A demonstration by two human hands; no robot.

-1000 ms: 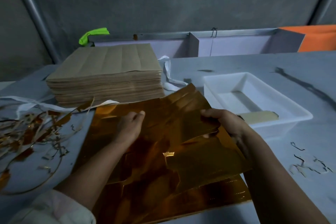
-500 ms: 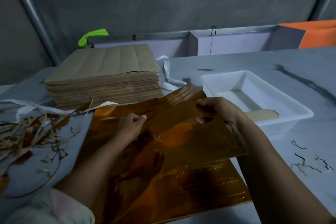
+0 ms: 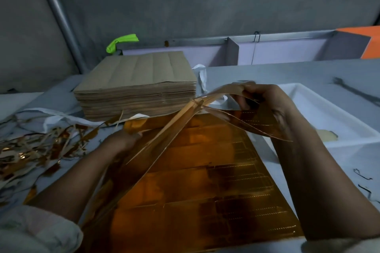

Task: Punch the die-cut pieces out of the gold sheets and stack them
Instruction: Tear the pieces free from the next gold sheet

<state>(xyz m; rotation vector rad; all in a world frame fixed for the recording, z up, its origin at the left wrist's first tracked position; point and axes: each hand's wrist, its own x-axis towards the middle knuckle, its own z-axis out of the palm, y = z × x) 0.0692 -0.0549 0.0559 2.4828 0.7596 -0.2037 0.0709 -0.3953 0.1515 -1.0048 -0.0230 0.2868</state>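
R hand [image 3: 265,100]: grips lifted gold sheet [image 3: 253,119], bent, raised off pile.
L hand [image 3: 123,139]: fingers curled on its far-left edge, low.
Gold sheets [image 3: 205,191]: flat on surface [image 3: 287,72], btwn arms, die-cut lines showing.
Brown stack [image 3: 139,88]: just behind.
Scrap strips [image 3: 30,150]: left.
White tray [image 3: 329,119]: right.

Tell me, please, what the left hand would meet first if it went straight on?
Most likely the stack of brown paper, which stands just beyond the far edge of the gold sheets that the left hand grips, though depth is hard to judge.
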